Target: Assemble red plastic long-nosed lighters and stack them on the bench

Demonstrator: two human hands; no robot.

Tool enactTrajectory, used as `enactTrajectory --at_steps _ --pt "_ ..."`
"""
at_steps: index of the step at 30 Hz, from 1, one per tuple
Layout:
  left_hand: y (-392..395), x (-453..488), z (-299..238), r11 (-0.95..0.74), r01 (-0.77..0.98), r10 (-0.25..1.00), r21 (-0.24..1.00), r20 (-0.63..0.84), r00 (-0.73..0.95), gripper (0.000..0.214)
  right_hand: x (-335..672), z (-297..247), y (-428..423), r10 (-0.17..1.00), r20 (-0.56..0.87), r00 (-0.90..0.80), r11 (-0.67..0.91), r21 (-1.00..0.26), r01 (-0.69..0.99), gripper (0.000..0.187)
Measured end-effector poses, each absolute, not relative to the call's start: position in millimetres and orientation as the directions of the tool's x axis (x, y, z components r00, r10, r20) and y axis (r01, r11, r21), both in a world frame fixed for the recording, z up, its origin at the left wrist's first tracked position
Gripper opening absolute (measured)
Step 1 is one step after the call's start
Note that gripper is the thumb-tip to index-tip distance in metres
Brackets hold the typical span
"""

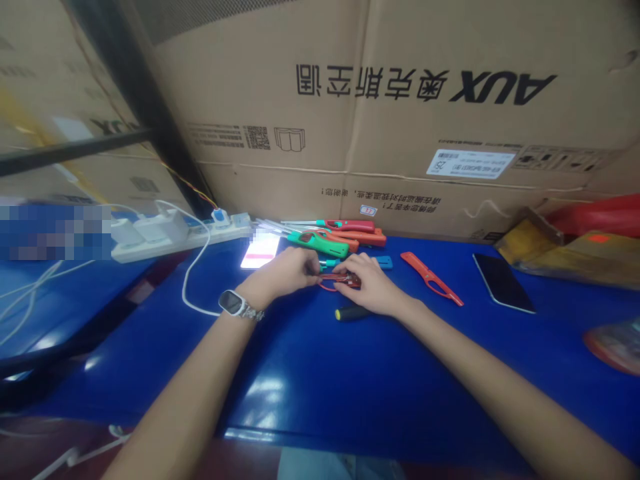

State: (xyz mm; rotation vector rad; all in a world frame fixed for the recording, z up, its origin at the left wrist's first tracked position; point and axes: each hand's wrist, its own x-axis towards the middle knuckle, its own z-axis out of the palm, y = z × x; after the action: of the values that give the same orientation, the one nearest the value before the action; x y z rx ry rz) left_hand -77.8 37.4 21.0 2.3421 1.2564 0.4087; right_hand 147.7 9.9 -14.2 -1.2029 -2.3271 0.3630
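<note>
An opened red lighter body (327,276) lies between my hands on the blue table, small inner parts showing at its right. My left hand (295,272), wearing a watch, is closed with its fingertips pinched at the lighter's left end. From the right, my right hand (371,284) curls its fingers and thumb around the other end, hiding much of it. Just below my right hand rests a screwdriver-like black handle with a yellow tip (353,312). A loose red lighter shell half (431,277) lies to the right.
Behind my hands are a green lighter (325,243), a red lighter (350,225), orange ones and a partly covered blue one (384,262). A lit phone (260,252), a dark phone (503,283), a power strip (145,245) with cables and a large cardboard box (390,133) surround them.
</note>
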Motion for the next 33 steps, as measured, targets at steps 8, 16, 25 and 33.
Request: enactTrajectory --at_steps 8,16,25,33 --pt "34.9 -60.8 15.4 -0.627 0.724 0.774 0.288 0.120 0.622 0.008 148.4 -16.2 10.9 0.813 0.303 -0.497 0.582 -0.434 0.688 0.017" --pt "36.9 -62.1 16.9 -0.675 0.664 0.728 0.322 0.143 0.670 0.016 147.9 -16.9 11.2 0.804 0.323 -0.499 0.595 -0.432 0.678 0.018" --pt "42.0 -62.8 9.3 -0.656 0.625 0.734 0.423 0.163 0.660 0.017 147.5 -15.3 10.3 0.814 0.310 -0.491 0.581 -0.435 0.688 0.015" --pt "40.0 -60.2 10.6 -0.652 0.682 0.749 0.331 0.141 0.647 0.016 145.3 -16.8 10.2 0.820 0.324 -0.472 0.572 -0.436 0.695 0.014"
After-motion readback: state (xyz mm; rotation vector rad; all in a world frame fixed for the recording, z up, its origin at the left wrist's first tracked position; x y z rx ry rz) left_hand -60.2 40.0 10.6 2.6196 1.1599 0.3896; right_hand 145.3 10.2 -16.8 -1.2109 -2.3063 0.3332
